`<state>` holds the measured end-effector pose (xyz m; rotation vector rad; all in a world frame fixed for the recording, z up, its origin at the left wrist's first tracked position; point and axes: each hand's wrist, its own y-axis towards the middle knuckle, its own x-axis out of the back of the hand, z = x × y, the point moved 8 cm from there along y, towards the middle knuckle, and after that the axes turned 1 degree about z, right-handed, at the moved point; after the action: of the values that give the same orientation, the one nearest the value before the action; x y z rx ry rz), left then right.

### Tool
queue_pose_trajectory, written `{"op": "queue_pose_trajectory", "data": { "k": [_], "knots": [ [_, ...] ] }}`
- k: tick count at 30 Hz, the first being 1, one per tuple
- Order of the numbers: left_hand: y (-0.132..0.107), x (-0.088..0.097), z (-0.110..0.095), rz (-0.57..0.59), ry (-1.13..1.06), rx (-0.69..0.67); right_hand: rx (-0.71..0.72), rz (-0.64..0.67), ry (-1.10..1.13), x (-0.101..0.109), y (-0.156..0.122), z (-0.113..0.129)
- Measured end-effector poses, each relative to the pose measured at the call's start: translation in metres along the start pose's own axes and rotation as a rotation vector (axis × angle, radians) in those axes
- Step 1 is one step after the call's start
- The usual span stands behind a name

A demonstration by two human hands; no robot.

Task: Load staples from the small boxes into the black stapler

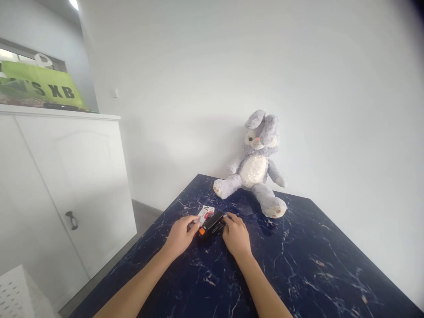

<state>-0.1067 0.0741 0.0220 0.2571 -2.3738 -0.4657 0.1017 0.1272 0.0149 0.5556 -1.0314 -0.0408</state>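
A black, elongated object with an orange end (213, 223) lies on the dark blue marbled table between my two hands; its kind is hard to tell. Just behind it, to the left, is a red-and-white packaging card (207, 211). My left hand (181, 233) is closed at the near edge of this card, thumb and fingers pinching it beside the orange end. On the other side, my right hand (236, 232) has its fingers curled by the black object's right side. Something small and pale shows at those fingertips, too small to name.
A grey plush rabbit (255, 170) sits at the table's back edge against the white wall. The marbled table (298, 265) stretches to the right. Left stands a white cabinet (76, 168) with a green bag (43, 84) on top. A perforated white thing (15, 291) is at lower left.
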Motion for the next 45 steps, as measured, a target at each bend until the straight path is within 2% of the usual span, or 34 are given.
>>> {"op": "queue_pose_trajectory", "data": {
  "k": [7,13,16,21,30,40,45],
  "knots": [
    [0.0,0.004,-0.009,-0.013,0.019,-0.025,0.04,0.0,-0.051,0.001,0.0,0.004],
    [-0.001,0.007,-0.011,-0.033,-0.098,0.009,0.066,0.009,-0.106,-0.001,-0.003,0.008],
    [-0.001,0.009,-0.008,-0.047,-0.128,0.038,0.077,0.009,-0.135,-0.001,-0.005,0.011],
    [0.0,0.017,0.001,-0.16,-0.226,0.068,0.087,0.001,-0.141,0.0,-0.005,0.014],
    [0.002,0.016,0.025,-0.235,-0.433,0.205,0.062,-0.03,-0.094,-0.002,0.0,0.005],
    [0.003,0.008,0.02,-0.217,-0.754,0.237,0.102,-0.008,-0.122,-0.001,-0.003,0.01],
    [0.004,0.009,0.024,-0.249,-0.765,0.224,0.093,-0.035,-0.156,0.0,-0.004,0.01]
  ]
}}
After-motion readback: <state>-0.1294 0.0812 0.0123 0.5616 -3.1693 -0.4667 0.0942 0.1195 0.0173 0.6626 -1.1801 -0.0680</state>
